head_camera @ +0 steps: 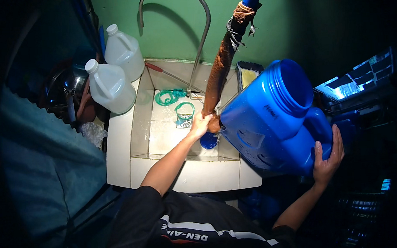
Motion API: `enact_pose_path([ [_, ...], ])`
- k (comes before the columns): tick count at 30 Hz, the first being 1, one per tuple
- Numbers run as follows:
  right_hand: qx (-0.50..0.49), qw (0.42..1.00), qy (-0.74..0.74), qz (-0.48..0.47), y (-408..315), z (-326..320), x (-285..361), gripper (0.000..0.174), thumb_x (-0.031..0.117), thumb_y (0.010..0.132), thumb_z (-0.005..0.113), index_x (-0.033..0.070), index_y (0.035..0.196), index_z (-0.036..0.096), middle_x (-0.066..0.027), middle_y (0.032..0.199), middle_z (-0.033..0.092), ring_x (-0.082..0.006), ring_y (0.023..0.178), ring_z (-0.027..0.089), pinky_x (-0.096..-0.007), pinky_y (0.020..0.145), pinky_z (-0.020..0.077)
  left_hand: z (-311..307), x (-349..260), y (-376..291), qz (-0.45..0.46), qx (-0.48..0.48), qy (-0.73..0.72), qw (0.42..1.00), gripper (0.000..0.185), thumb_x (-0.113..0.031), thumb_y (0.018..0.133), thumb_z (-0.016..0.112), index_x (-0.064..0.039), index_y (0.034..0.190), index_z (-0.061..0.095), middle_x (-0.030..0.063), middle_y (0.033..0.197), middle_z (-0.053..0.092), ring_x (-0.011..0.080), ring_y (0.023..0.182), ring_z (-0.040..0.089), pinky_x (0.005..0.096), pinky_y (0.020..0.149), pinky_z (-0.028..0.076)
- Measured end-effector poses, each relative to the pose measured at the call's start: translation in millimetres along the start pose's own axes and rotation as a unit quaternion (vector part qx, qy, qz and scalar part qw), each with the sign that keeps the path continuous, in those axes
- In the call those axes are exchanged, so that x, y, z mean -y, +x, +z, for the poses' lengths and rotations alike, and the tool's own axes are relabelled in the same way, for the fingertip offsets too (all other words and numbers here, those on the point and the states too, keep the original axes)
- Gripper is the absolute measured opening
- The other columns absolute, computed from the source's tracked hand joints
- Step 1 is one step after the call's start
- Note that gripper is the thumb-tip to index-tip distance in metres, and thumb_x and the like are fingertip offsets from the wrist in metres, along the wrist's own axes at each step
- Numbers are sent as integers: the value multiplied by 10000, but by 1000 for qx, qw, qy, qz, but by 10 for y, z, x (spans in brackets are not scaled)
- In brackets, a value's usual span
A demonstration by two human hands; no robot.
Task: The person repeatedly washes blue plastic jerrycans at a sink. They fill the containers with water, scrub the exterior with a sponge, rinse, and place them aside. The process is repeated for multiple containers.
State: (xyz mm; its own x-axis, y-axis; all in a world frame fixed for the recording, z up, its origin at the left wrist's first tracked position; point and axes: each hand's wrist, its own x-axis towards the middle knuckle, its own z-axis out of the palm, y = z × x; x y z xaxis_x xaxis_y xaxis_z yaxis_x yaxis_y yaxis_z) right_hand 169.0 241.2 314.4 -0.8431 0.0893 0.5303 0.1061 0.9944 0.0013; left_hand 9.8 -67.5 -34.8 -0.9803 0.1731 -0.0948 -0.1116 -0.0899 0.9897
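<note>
My left hand (200,125) grips the lower end of a brown-wrapped pipe (216,80), which hangs over a tiled sink (185,159). On the right, a large blue plastic jug (260,121) leans over the sink's rim with its wide mouth uncovered. My right hand (329,155) rests with spread fingers against the jug near its base and handle. Below my left hand, a round blue lid (209,141) lies on the sink floor. Coiled green tubing (166,98) and a loop of green tubing (185,110) lie beside the drain (186,123).
Two translucent white jugs (110,86) (125,52) stand at the sink's left edge. A curved metal faucet (208,23) arches behind. A red-handled tool (154,67) leans inside. A yellow sponge (248,78) sits at the back right. Blue-green fabric (52,155) hangs at left.
</note>
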Motion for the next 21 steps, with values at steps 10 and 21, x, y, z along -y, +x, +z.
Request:
enact_pose_path([
  [10,44,999,12,-5,31,-56,-88,690,311,859,675,173,1500,463,-123,1480,517,-321,1396,459,-569,1194,260,149,-332,94,-191,56,231,952,552,-534,926,626,6,865,724,144,693,680,193,469,641,353,491,530],
  [21,48,999,24,3,37,-57,-142,660,310,886,657,192,1505,460,-125,1500,495,-327,1412,434,-585,1200,236,-187,-301,175,-84,239,295,921,515,-427,883,646,-88,1270,624,176,1013,725,326,980,702,438,867,536],
])
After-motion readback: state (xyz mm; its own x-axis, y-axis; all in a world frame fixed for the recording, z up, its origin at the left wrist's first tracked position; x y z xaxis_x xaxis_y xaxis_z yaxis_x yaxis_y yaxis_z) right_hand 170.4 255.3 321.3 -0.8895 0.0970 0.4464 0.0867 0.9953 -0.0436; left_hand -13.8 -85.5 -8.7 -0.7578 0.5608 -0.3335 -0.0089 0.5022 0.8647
